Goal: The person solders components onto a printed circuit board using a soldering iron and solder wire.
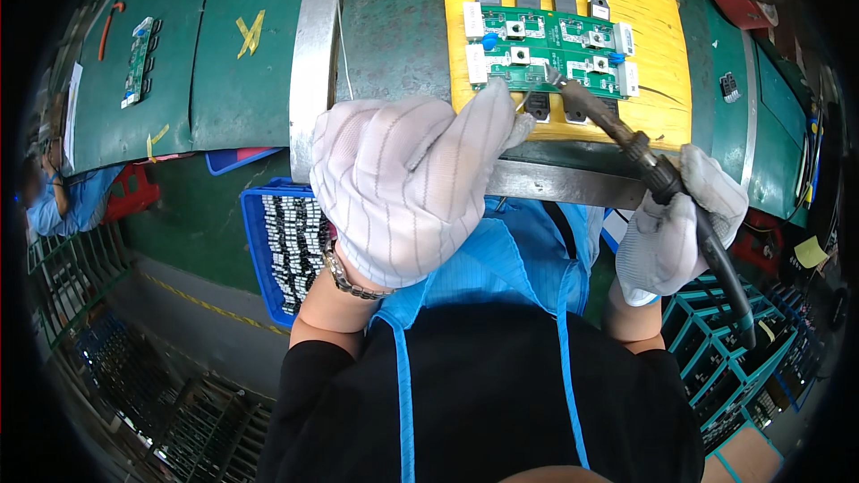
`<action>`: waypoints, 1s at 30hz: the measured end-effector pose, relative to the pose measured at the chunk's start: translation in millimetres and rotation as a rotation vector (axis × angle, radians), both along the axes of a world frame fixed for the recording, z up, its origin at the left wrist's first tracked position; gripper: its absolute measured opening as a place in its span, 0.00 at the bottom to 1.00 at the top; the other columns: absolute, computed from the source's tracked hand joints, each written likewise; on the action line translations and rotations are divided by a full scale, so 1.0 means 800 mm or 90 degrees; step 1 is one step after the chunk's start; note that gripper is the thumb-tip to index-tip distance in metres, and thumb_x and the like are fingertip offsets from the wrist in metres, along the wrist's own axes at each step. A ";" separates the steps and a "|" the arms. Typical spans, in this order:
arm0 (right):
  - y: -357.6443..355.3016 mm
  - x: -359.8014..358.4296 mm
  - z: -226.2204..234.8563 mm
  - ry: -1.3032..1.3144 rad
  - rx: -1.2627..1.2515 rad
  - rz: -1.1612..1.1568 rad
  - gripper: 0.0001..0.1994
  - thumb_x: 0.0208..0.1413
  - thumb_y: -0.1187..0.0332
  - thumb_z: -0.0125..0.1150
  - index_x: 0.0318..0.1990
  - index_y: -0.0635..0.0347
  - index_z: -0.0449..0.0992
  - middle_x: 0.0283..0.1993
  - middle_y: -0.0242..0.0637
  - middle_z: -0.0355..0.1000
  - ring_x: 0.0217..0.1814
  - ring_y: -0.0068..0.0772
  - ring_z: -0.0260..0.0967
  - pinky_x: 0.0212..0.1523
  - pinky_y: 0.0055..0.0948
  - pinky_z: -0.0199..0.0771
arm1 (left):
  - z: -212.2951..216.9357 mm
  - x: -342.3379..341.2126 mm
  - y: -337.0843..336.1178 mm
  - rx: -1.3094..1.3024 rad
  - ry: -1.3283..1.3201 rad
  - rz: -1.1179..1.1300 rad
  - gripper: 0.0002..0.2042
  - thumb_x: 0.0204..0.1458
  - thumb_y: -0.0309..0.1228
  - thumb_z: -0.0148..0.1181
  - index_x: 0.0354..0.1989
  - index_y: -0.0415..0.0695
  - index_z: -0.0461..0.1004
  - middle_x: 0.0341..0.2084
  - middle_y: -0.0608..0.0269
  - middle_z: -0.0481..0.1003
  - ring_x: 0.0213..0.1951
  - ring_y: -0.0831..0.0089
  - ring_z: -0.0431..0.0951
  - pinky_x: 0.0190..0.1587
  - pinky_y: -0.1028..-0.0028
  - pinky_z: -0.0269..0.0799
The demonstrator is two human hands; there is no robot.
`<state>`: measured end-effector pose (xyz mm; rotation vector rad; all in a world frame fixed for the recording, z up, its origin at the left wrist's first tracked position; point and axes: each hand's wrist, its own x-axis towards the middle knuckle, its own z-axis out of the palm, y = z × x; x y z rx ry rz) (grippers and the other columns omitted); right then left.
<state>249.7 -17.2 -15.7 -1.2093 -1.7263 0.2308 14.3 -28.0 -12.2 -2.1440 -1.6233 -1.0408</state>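
Note:
A green circuit board (pixel 537 52) lies on a yellow pad (pixel 662 80), with black transistors along its far and near edges and white blocks at both ends. My right hand (pixel 680 228), in a white glove, is closed round the dark handle of a soldering iron (pixel 617 130). The iron's tip rests at or just over the board's near middle part. My left hand (pixel 403 174), gloved in white with grey stripes, pinches at the board's near left edge. A thin solder wire (pixel 339 13) runs down to this hand, and a short fine end seems to stick out by its fingertips.
Below the bench on the left, a blue bin (pixel 259 255) holds many small parts. Another board (pixel 138 63) lies on the left bench near yellow tape (pixel 251 33). A metal edge (pixel 573 181) runs along the bench front. Teal racks (pixel 716 340) stand lower right; a person (pixel 67 201) sits far left.

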 end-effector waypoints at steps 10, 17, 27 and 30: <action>-0.003 -0.002 0.005 -0.001 -0.029 0.021 0.12 0.47 0.76 0.63 0.42 0.61 0.79 0.45 0.38 0.77 0.51 0.37 0.73 0.59 0.35 0.69 | -0.004 0.005 0.009 0.025 0.013 -0.020 0.19 0.39 0.30 0.77 0.44 0.54 0.84 0.31 0.73 0.72 0.33 0.73 0.72 0.36 0.71 0.69; -0.003 -0.005 0.007 0.017 -0.014 0.038 0.11 0.48 0.74 0.65 0.42 0.61 0.79 0.45 0.38 0.77 0.50 0.37 0.73 0.58 0.35 0.69 | 0.001 0.008 0.013 -0.012 0.009 -0.021 0.20 0.38 0.29 0.77 0.44 0.53 0.83 0.29 0.72 0.73 0.32 0.71 0.73 0.36 0.70 0.68; 0.004 -0.019 0.002 0.463 -0.087 0.071 0.21 0.62 0.60 0.62 0.55 0.65 0.68 0.48 0.49 0.72 0.29 0.26 0.71 0.37 0.26 0.76 | 0.043 -0.003 -0.008 -0.137 -0.049 -0.090 0.13 0.49 0.22 0.63 0.43 0.48 0.81 0.36 0.66 0.79 0.36 0.62 0.75 0.40 0.67 0.69; -0.005 -0.019 0.019 0.367 -0.141 0.215 0.20 0.67 0.65 0.58 0.62 0.63 0.66 0.41 0.45 0.77 0.31 0.27 0.75 0.34 0.29 0.78 | 0.033 0.011 -0.015 -0.055 -0.073 -0.190 0.17 0.43 0.20 0.61 0.44 0.47 0.79 0.30 0.61 0.76 0.35 0.59 0.76 0.38 0.63 0.70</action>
